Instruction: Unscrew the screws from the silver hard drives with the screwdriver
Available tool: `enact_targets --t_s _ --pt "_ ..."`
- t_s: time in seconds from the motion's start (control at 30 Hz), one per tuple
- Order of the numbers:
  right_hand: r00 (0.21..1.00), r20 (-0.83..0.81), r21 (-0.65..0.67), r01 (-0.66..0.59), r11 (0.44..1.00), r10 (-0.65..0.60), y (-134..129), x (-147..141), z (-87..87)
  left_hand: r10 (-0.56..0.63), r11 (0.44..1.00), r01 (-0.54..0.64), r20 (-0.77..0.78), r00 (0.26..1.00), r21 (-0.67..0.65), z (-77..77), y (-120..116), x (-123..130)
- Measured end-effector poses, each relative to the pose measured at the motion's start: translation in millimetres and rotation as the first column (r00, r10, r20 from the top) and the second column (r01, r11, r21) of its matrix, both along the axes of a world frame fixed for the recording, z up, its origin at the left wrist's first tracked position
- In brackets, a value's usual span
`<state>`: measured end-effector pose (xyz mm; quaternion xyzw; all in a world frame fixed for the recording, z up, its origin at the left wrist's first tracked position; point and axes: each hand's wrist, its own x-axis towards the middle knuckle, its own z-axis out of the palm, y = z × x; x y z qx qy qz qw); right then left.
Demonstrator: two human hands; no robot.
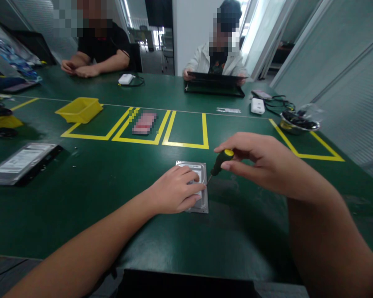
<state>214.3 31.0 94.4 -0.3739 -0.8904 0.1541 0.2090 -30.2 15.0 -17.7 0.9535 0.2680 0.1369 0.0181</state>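
Note:
A silver hard drive [202, 205] lies flat on the green table before me. My left hand [177, 188] reaches across it from the left and holds it against the table; the fingers cover much of its label. The index fingertip rests near the drive's right edge. Between the thumb and fingers of my right hand [255, 159] is a dark screwdriver [218, 162] with a yellow cap. It leans, its thin shaft pointing down-left to the drive's right edge, beside my left index finger. Whether the tip sits in a screw is too small to tell.
Left on the table [90, 223] lies a larger metal drive [25, 159], with small bits nearby. Beyond are a yellow bin [80, 109], a pinkish card-like item [144, 123] and yellow tape outlines. A bowl of dark items [299, 121] stands right. Two people sit opposite, one holding a black panel [216, 84].

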Motion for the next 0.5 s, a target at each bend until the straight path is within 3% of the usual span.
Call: enact_targets --t_s 0.5 --pt "0.998 -0.019 -0.001 -0.058 0.998 0.058 -9.1 -2.9 5.9 -0.021 1.000 0.022 0.041 0.999 -0.019 -1.6 2.4 -1.6"
